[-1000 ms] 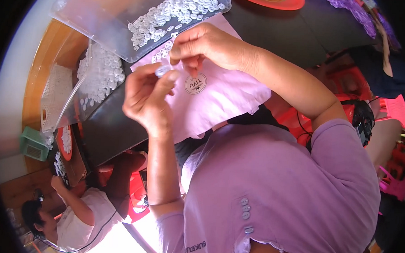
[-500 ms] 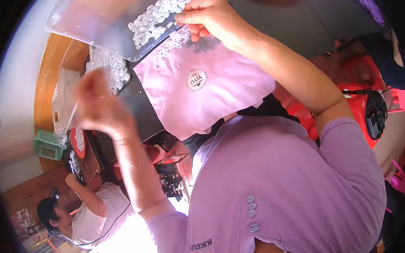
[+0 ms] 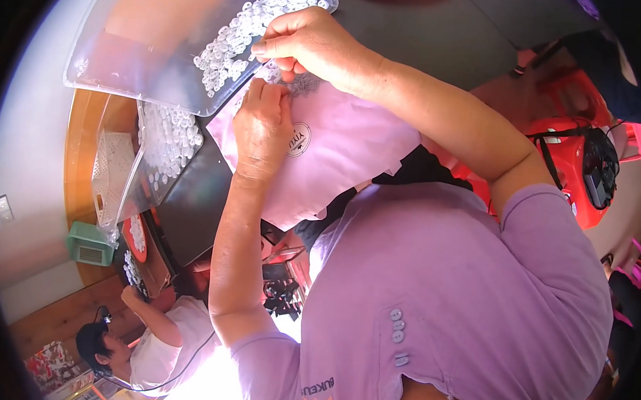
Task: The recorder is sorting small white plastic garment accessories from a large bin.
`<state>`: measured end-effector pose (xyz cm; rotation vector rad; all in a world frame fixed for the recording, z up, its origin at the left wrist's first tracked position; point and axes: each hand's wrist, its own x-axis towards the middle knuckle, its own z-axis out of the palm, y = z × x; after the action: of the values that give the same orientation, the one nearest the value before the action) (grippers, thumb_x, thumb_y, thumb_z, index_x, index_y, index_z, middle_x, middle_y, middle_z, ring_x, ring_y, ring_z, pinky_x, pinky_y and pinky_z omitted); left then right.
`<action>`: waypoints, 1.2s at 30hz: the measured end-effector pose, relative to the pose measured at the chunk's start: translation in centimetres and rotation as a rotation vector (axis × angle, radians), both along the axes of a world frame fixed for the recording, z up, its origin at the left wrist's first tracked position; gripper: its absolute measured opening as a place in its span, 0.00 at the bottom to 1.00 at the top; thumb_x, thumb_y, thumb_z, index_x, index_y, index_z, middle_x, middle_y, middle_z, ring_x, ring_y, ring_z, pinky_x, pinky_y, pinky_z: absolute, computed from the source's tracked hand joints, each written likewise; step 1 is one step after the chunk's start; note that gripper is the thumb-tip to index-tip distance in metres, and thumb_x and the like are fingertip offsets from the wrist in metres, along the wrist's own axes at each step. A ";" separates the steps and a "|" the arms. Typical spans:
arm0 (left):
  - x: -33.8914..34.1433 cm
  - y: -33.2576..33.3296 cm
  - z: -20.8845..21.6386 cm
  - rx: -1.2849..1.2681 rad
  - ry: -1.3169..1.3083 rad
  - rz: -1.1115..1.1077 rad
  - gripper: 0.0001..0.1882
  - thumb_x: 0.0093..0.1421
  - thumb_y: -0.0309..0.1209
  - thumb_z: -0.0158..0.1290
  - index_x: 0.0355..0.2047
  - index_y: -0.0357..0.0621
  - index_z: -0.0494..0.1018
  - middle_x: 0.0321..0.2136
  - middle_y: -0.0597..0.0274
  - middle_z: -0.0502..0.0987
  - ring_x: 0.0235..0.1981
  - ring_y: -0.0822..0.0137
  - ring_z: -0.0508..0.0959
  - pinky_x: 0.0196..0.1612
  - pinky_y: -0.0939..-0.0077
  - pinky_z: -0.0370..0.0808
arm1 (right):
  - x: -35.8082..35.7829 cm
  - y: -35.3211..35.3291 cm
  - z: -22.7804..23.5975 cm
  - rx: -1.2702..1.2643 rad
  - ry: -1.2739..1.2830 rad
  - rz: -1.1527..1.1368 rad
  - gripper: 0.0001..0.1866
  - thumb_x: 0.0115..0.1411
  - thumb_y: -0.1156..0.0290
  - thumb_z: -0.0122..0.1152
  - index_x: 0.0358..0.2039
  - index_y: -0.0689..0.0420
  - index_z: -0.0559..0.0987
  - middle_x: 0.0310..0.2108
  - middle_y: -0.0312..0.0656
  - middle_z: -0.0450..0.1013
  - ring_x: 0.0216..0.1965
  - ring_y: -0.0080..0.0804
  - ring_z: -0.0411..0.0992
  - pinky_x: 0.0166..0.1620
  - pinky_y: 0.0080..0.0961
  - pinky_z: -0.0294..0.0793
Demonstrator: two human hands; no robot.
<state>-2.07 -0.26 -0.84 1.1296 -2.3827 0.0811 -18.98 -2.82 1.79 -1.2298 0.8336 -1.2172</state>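
Observation:
A pink cloth (image 3: 323, 139) with a round white printed patch lies at the table edge before me, partly over my lap. Small white plastic pieces (image 3: 269, 72) and a pile of small grey pieces (image 3: 304, 85) rest on its far part. Above them my right hand (image 3: 316, 46) has thumb and fingers pinched together; what they hold is too small to make out. My left hand (image 3: 263, 126) is over the cloth just below it, fingers curled with the tips together by the white pieces. Anything in that grip is hidden.
A large clear tray (image 3: 145, 49) holds many white pieces (image 3: 238, 35). Left of the cloth stands a clear container (image 3: 169, 140) of similar pieces, near a white perforated basket (image 3: 111, 166) and a green basket (image 3: 90, 243). A co-worker (image 3: 161, 336) sits at the lower left.
My left hand has come from the left container, where it was blurred by motion, rightward onto the cloth beside my right hand. My right hand stays pinched at the tray's edge.

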 end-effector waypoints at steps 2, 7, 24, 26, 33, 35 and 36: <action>0.1 -0.4 0.0 0.025 0.003 -0.008 0.03 0.53 0.24 0.54 0.26 0.41 0.71 0.28 0.56 0.71 0.27 0.53 0.75 0.28 0.62 0.74 | 0.0 0.0 -0.1 -0.036 0.027 -0.004 0.10 0.57 0.68 0.62 0.28 0.62 0.78 0.16 0.32 0.66 0.19 0.18 0.65 0.25 0.18 0.64; 0.2 -0.8 -0.1 0.032 -0.005 -0.016 0.02 0.54 0.24 0.54 0.27 0.41 0.71 0.28 0.56 0.71 0.26 0.54 0.76 0.26 0.62 0.74 | 0.2 -0.4 -0.6 -0.048 -0.008 -0.006 0.09 0.57 0.69 0.62 0.26 0.63 0.78 0.16 0.32 0.66 0.19 0.17 0.63 0.24 0.18 0.64; 0.1 -1.4 -1.0 -0.138 -0.156 -0.036 0.05 0.49 0.24 0.54 0.26 0.41 0.68 0.26 0.56 0.69 0.25 0.56 0.76 0.24 0.62 0.75 | 0.3 -0.3 -0.4 -0.045 0.040 -0.032 0.10 0.58 0.68 0.62 0.29 0.63 0.79 0.15 0.32 0.65 0.19 0.19 0.65 0.24 0.17 0.64; 0.3 -1.7 -1.2 -0.128 -0.126 -0.038 0.05 0.50 0.24 0.54 0.26 0.42 0.68 0.26 0.55 0.69 0.24 0.55 0.75 0.24 0.62 0.75 | 0.3 -0.5 -0.7 -0.060 0.070 -0.040 0.10 0.58 0.67 0.62 0.30 0.63 0.79 0.15 0.32 0.66 0.19 0.18 0.66 0.24 0.17 0.64; 0.9 -2.2 -1.0 -0.100 -0.069 -0.110 0.06 0.50 0.26 0.54 0.26 0.42 0.67 0.26 0.56 0.70 0.24 0.55 0.75 0.24 0.62 0.74 | 0.5 -0.5 -0.8 -0.135 0.161 -0.082 0.11 0.58 0.66 0.61 0.28 0.63 0.79 0.15 0.32 0.67 0.18 0.17 0.66 0.24 0.17 0.63; 0.8 -2.6 -0.9 -0.112 -0.103 -0.116 0.07 0.50 0.26 0.54 0.26 0.42 0.67 0.26 0.55 0.70 0.24 0.55 0.75 0.24 0.62 0.74 | 0.6 -0.4 -0.7 -0.160 0.189 -0.115 0.11 0.58 0.66 0.61 0.26 0.61 0.79 0.15 0.32 0.67 0.18 0.16 0.65 0.24 0.17 0.64; 0.8 -2.7 -0.9 -0.124 -0.140 -0.123 0.07 0.50 0.27 0.55 0.26 0.42 0.66 0.26 0.55 0.70 0.24 0.55 0.75 0.24 0.61 0.74 | 0.8 -0.5 -1.0 -0.163 0.193 -0.112 0.11 0.58 0.66 0.61 0.26 0.61 0.79 0.15 0.32 0.67 0.18 0.16 0.65 0.24 0.17 0.64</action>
<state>-1.32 -2.92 -1.73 0.9463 -2.5255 0.2699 -18.22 -3.30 0.77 -1.4669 0.9706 -1.2907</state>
